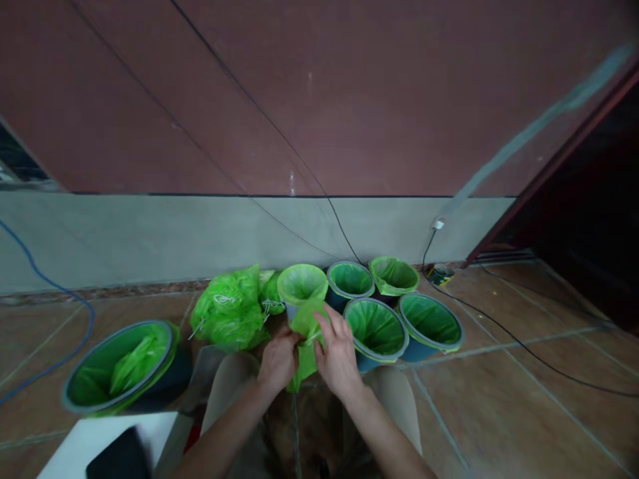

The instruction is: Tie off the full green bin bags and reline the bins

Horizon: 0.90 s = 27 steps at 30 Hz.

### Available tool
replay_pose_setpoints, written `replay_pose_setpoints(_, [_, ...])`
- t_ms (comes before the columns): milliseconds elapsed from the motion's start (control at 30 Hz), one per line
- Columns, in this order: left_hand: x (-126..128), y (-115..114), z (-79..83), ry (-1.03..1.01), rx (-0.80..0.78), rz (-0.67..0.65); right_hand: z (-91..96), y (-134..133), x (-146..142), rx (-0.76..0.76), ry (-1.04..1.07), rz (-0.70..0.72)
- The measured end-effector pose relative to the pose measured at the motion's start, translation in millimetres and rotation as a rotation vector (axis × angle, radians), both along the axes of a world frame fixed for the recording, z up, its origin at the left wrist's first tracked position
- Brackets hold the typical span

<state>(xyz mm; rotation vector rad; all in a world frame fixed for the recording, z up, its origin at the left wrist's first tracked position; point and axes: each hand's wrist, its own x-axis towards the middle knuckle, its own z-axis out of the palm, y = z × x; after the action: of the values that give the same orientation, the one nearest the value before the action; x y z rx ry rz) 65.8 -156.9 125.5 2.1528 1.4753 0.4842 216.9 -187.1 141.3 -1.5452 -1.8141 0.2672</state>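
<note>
Bare forearms [232, 426]: extending from bottom edge. Left hand [277, 360]: fingers gripping green bag [306, 323], lower centre of frame. Right hand [336, 351]: touching same bag, fingers standing apart, grip unclear. Lined bins [415, 350]: standing right of centre.

Maroon wall [399, 100], pale lower band [150, 229], brown tiled floor [524, 399].

From where I stand: pale beige trousers [228, 389] on both legs, plain cloth, rounded at the knees, going darker along the shaded inner legs. Forearms [240, 420] bare as far as I can see. Left hand [278, 359] and right hand [340, 346] bare too, slim-fingered; nails too blurred to tell.
</note>
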Motion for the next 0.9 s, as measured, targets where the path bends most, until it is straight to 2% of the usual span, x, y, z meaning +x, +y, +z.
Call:
replay_pose_setpoints(67, [-2.0,0.6,0.2,0.043,0.004,-0.068,3.9,-1.2,0.4,-0.027,-0.234,0.134])
replay_pose_setpoints(133, [-4.5,2.8,-1.5,0.066,0.020,-0.113,3.8,-0.6,-2.3,-0.132,-0.375,0.218])
replay_pose_setpoints(200, [-7.2,5.7,-5.4,0.074,0.033,-0.115,-0.1,1.7,-6.4,-0.267,-0.447,0.202])
replay_pose_setpoints(300, [-10.3,9.1,-13.6,0.080,0.038,0.000,-10.3,6.2,-13.3,-0.446,-0.452,0.089])
replay_pose_setpoints(400, [-11.6,10.7,-20.0,0.045,0.010,0.199,-22.5,7.0,-22.2,-0.482,-0.321,0.032])
replay_pose_setpoints(500, [-13.6,12.1,-23.6,-0.140,-0.088,0.349,-33.5,1.7,-33.1,-0.438,-0.059,0.058])
replay_pose_setpoints(600, [-16.3,11.9,-27.8,-0.342,-0.149,0.400,-38.6,-6.1,-40.6,-0.434,0.264,0.095])
replay_pose_setpoints(700, [-15.5,5.6,-31.6,-0.534,-0.209,0.445,-38.7,-10.3,-40.8,-0.487,0.455,0.098])
replay_pose_setpoints(800, [-11.6,-7.4,-28.6,-0.919,-0.431,0.489,-42.7,-9.0,-36.1,-0.505,0.568,0.166])
replay_pose_setpoints(900, [-12.5,-20.9,-18.2,-1.218,-0.741,0.445,-53.4,-5.7,-28.8,-0.449,0.652,0.224])
